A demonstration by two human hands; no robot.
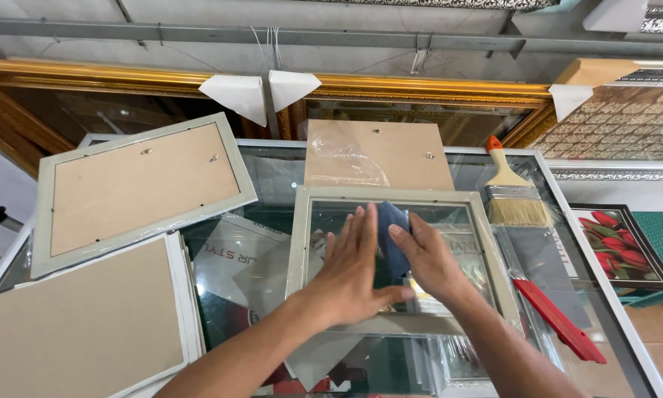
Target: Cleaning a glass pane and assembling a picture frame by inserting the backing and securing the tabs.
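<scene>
1. At table centre, the grey frame lies flat on the glass table, its backing board off at 12 o'clock.
2. Left hand lies flat and spread, grasping nothing; right hand presses a blue cloth on the pane, wiping seemingly underway.
3. Counted: three frames, one brush at 2 o'clock, one red tool.

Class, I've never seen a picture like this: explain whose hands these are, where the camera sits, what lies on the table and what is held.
One picture, from a camera on a person's head, looking down at their own bare hands. The left hand lies flat on the glass of a grey frame; the right hand presses a blue cloth onto it. On the glass table lie more frames face down, a backing board, a brush and a red tool.
</scene>
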